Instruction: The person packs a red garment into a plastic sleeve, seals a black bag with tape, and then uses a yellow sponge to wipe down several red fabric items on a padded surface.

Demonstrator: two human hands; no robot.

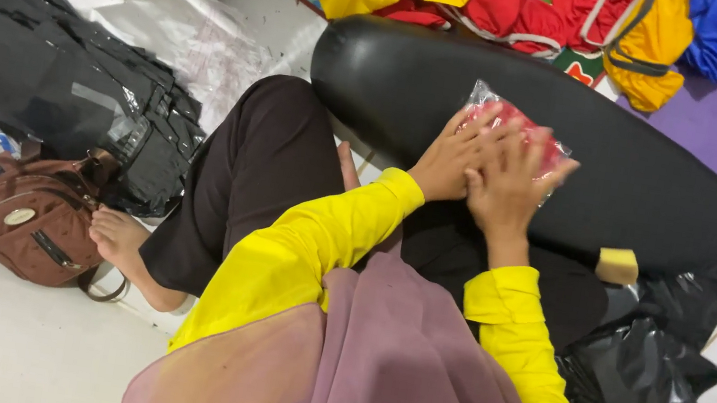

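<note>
Hands press flat on a clear packet [520,131] of red cloth, which lies on a long black cushion [644,192] across the person's lap. The left hand [458,155] and right hand [509,186] sit side by side, touching, palms down and fingers spread over the packet rather than gripping it. It looks like a smoothing or flattening step: the red cloth is already inside its clear wrap, and the packet lies fairly flat, so the packing of this piece seems nearly done. Whether the wrap's mouth is sealed cannot be told, since the hands cover most of it.

A small yellow sponge [618,265] rests on the cushion's near edge, apart from the hands. Beyond the cushion, a heap of red, yellow and blue clothes [538,11] lies loose on the floor, unwrapped, which suggests more pieces are left. A black plastic bag [646,368] sits crumpled beside the right arm. To the left, a stack of black sheets [55,80] and a brown handbag [34,219] rest on the floor.
</note>
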